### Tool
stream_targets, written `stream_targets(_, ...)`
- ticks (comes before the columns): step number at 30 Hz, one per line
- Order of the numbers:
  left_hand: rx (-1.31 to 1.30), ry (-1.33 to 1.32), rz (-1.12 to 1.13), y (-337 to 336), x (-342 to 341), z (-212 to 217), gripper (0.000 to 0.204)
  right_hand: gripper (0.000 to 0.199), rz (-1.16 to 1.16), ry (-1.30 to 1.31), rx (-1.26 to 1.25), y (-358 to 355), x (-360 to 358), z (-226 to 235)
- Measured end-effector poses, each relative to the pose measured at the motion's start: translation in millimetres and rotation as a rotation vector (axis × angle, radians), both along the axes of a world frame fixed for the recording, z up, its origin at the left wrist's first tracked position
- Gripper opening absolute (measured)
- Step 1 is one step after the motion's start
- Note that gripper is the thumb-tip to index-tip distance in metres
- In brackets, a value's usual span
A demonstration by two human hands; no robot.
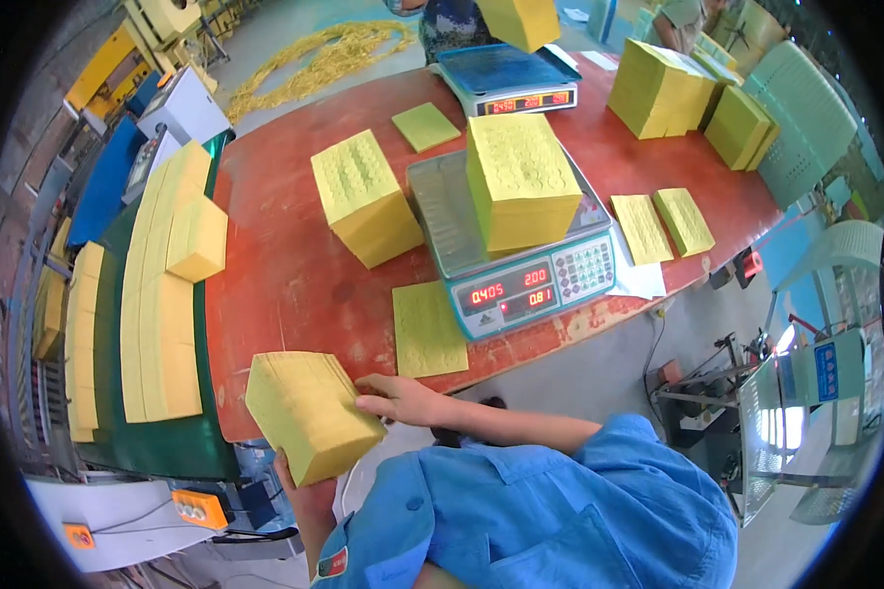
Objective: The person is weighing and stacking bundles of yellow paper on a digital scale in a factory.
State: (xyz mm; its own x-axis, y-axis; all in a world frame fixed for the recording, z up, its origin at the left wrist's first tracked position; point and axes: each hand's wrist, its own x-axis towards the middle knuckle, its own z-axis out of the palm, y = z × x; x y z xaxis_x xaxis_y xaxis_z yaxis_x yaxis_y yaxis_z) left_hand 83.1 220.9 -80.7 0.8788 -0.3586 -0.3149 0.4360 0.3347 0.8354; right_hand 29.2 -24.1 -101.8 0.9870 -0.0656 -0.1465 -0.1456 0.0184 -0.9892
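Observation:
A thick stack of yellow paper is tilted between my hands at the near edge of the red table. My left hand grips its lower left side, the fingers partly hidden behind the paper. On the stack's right side, the fingers of my right hand press against the sheets. Just beyond lies a thin yellow embossed pad. The digital scale stands to its right, carrying a tall embossed paper stack. Another such block sits left of the scale.
Rows of yellow blocks line a green surface at the left. Thin pads lie right of the scale, larger stacks farther back. A person's hand is near a second scale. Green chairs stand right.

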Motion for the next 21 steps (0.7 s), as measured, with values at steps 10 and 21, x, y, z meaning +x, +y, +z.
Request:
stream_targets(10,-0.376,-0.633,-0.641,-250,56,142,0.044,0.063,-0.662,-0.601,-0.330,-195,-47,141)
stream_targets(21,0.117,-0.322,-0.876,-414,69,194,0.069,0.039,-0.605,-0.159,0.071,-355,-41,163)
